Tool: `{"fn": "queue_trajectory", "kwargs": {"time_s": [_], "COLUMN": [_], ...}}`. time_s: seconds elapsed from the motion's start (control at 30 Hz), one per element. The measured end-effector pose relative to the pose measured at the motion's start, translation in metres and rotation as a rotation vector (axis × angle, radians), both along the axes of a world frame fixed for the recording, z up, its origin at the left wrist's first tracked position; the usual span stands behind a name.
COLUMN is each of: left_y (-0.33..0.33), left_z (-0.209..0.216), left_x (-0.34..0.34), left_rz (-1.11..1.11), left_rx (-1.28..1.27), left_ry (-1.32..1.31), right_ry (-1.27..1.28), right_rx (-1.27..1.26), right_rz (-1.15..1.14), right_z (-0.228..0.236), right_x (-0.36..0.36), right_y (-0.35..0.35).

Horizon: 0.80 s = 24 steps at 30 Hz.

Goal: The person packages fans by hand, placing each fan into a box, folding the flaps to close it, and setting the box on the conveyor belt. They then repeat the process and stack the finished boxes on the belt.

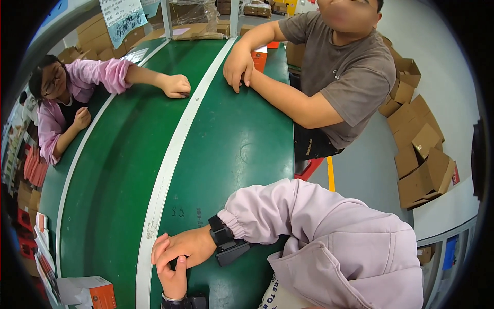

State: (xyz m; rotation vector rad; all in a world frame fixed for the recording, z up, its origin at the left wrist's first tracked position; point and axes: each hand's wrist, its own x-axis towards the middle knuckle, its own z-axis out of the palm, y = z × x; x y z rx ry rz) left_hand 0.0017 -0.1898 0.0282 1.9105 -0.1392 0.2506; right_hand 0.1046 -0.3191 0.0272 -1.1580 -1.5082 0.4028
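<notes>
My two bare hands rest together over the green tabletop point(221, 165), beside the white strip point(172, 147) that runs along it. My right hand point(191, 248) comes in from the right, a black device point(222, 232) strapped at its wrist and a pale lilac sleeve behind. From the lower edge rises my left hand point(172, 278), closed against my right hand with its thumb on top. Another black device point(193, 301) is at the left wrist. The fingers overlap, so the right hand's grip is partly hidden. No tool or part shows in either hand.
Across the table at left, a person in pink point(95, 77) rests a fist on it. Far right, a person in a brown-grey T-shirt point(350, 77) leans with crossed forearms near an orange box point(259, 59). An open orange-white carton point(87, 293) stands lower left; cardboard boxes point(419, 139) line the right wall.
</notes>
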Motion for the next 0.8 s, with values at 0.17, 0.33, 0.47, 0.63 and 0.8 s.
{"fn": "queue_trajectory", "kwargs": {"time_s": [0.17, 0.33, 0.47, 0.63, 0.8], "left_y": [-0.0006, -0.0011, -0.0005, -0.0019, -0.0009], "left_z": [0.0005, 0.0037, 0.0053, 0.0071, 0.0057], "left_x": [-0.0003, -0.0001, 0.0000, 0.0018, 0.0016], "left_rz": [0.016, 0.005, 0.003, -0.001, -0.004], "left_rx": [0.023, 0.016, 0.037, 0.027, 0.040], "left_ry": [0.008, 0.001, -0.003, 0.010, 0.001], "right_ry": [0.001, 0.016, 0.002, -0.018, -0.008], "right_rx": [-0.005, -0.016, -0.027, -0.021, -0.005], "right_rz": [0.010, 0.028, 0.018, -0.005, 0.006], "right_z": [0.0005, -0.0017, 0.0000, -0.0017, -0.0012], "right_x": [0.0001, 0.0007, 0.0008, 0.0009, 0.0011], "right_y": [0.0005, 0.0006, 0.0022, 0.0019, 0.0028]}}
